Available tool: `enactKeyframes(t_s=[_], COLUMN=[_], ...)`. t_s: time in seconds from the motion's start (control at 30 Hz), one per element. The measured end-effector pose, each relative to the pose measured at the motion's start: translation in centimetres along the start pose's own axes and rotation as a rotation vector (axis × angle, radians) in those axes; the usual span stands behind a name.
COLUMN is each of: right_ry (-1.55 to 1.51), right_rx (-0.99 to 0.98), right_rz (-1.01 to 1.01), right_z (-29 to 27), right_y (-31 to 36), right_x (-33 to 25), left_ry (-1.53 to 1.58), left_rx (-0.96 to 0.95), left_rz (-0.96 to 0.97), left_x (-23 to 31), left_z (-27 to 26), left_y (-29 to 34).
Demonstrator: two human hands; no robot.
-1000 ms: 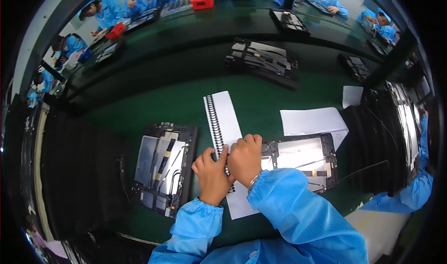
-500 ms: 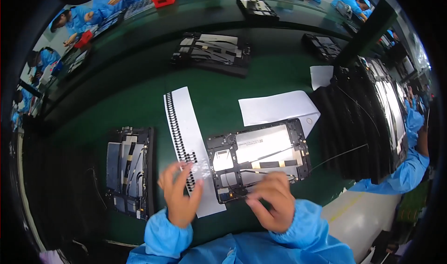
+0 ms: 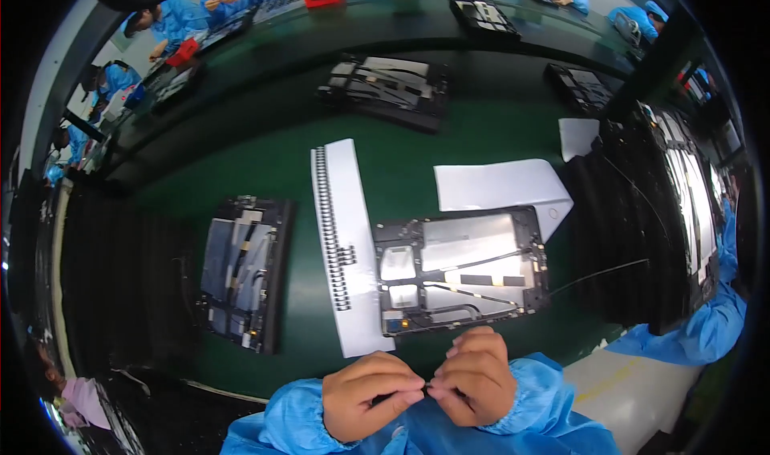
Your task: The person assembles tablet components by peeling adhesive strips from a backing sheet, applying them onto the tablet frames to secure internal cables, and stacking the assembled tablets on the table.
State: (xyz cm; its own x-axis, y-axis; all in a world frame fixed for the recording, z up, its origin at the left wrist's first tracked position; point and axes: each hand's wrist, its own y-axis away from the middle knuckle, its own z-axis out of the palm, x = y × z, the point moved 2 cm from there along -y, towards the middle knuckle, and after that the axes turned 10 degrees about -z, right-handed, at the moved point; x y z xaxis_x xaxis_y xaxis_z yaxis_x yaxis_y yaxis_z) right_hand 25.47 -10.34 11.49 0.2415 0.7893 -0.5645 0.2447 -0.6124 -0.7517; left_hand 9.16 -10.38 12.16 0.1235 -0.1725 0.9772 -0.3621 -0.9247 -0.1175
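My left hand (image 3: 369, 395) and my right hand (image 3: 479, 379) meet in front of me at the near edge of the table. Both are closed in a pinch, fingertips almost touching; a tiny dark bit may be between them, too small to name. Just beyond lies an opened tablet (image 3: 481, 238), its silvery inside, black frame and ribbon cables facing up. Along its left side, partly touching it, runs a white backing strip (image 3: 350, 190) with a row of small black stickers (image 3: 327, 214). A second opened tablet (image 3: 241, 270) rests on a dark block farther left.
Behind the near tablet is a folded white sheet (image 3: 497, 184). A tall stack of black trays (image 3: 622, 238) with an opened tablet on top stands at the right. More opened tablets (image 3: 389, 82) sit farther back. Co-workers in blue (image 3: 172, 22) sit across the line.
My left hand has left the sticker strip and my right hand the tablet's near edge; both have come together close to me, fingertips pinched. The whole view has shifted slightly.
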Motion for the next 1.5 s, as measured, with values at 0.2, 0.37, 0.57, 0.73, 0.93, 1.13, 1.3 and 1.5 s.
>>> enactKeyframes(t_s=[0.2,0.37,0.57,0.73,0.93,1.13,1.3,1.5], right_ry=[0.113,0.246,0.217,0.227,0.24,0.254,0.252,0.295], right_rx=[-0.002,-0.154,-0.297,-0.332,-0.355,-0.347,-0.347,-0.361], right_rz=[0.503,0.679,0.562,0.586,0.618,0.632,0.641,0.642], right_z=[-7.0,-11.4,-9.3,-8.9,-8.5,-8.5,-8.6,-8.5], right_y=[3.5,6.4,6.1,5.9,5.9,5.8,5.7,5.8], right_x=[3.2,7.4,8.2,8.3,8.3,8.3,8.3,8.3], left_ry=[-0.008,-0.415,-0.618,-0.631,-0.617,-0.59,-0.544,-0.626], left_rx=[0.14,-0.117,-0.105,-0.102,-0.104,-0.126,-0.127,-0.176], left_rz=[-0.287,0.015,0.103,0.105,0.1,0.13,0.135,0.179], left_x=[-1.9,-4.4,-7.0,-7.1,-7.2,-7.1,-7.3,-7.1], left_z=[4.1,8.4,9.6,9.6,9.6,9.8,10.1,10.4], left_y=[-0.8,-3.8,-4.5,-4.5,-4.5,-4.7,-5.0,-5.3])
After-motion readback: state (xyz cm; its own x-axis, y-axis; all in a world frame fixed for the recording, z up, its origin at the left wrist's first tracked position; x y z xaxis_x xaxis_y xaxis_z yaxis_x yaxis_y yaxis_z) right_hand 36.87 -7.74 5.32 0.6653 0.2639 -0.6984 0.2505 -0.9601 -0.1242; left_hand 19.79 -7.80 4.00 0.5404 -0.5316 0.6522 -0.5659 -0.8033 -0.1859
